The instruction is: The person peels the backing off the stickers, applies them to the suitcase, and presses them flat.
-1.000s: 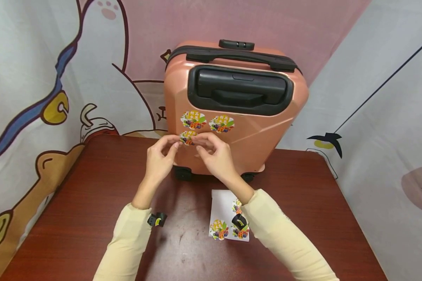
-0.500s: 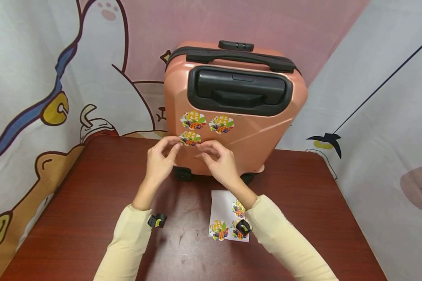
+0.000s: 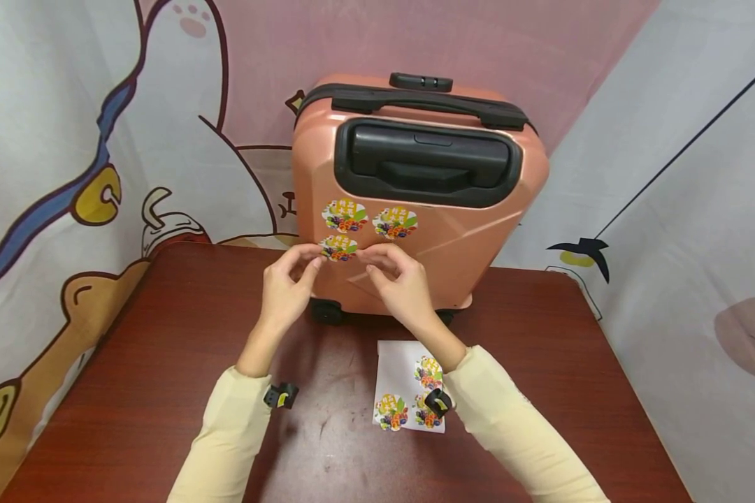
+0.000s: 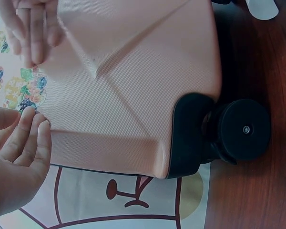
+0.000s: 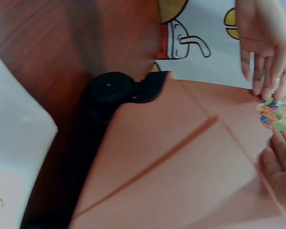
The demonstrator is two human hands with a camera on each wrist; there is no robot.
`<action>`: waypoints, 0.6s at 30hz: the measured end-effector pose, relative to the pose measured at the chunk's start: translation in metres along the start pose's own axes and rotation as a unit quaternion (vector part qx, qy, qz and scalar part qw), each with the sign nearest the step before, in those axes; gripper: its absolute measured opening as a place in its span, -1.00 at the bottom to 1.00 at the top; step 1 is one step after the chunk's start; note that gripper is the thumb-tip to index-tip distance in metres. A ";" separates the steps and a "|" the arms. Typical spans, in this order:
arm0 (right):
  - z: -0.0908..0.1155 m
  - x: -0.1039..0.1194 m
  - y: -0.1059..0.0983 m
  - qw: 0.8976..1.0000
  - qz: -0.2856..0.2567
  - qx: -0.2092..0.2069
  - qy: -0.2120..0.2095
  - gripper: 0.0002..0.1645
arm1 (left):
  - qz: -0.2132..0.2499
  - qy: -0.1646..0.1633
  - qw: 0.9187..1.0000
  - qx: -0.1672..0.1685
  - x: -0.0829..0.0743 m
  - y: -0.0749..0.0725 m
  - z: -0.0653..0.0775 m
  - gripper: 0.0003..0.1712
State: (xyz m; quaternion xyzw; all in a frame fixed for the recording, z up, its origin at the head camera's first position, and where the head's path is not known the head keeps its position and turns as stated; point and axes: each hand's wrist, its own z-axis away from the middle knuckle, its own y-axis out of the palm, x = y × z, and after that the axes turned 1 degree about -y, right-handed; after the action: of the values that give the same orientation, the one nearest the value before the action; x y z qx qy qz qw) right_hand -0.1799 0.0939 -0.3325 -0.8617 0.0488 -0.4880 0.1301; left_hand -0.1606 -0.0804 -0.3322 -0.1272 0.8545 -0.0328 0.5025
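An upright pink suitcase (image 3: 440,244) carries round fruit-print stickers. Two sit side by side under its handle recess: a left one (image 3: 344,215) and a right one (image 3: 395,222). Below the left one lies a third sticker (image 3: 338,248), flat against the shell. My left hand (image 3: 286,283) touches this lower sticker's left edge with its fingertips, thumb apart from the fingers. At the opposite edge are the fingertips of my right hand (image 3: 403,283), its fingers loosely extended. The left wrist view shows the lower sticker (image 4: 32,90) between both hands' fingertips.
A white sticker sheet (image 3: 393,363) with several fruit stickers lies on the brown table (image 3: 195,349), partly under the right wrist's black camera (image 3: 438,403). Black wheels (image 3: 326,311) support the suitcase. Behind it hangs a cartoon-print cloth (image 3: 239,70).
My right fingers have slid off the lower sticker's right part, first down and right, then slightly up to its edge, leaving more of it visible. My left hand has hardly moved.
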 end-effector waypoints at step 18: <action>-0.009 0.008 0.001 1.000 0.010 0.001 -0.019 -0.79 | 0.001 0.002 1.000 0.005 0.000 0.000 0.000 -0.84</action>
State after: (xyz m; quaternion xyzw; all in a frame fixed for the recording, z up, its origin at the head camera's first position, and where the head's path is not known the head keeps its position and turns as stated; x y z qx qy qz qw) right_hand -0.1831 0.0893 -0.3213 -0.8702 0.0543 -0.4703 0.1367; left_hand -0.1610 -0.0801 -0.3322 -0.1239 0.8553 -0.0366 0.5018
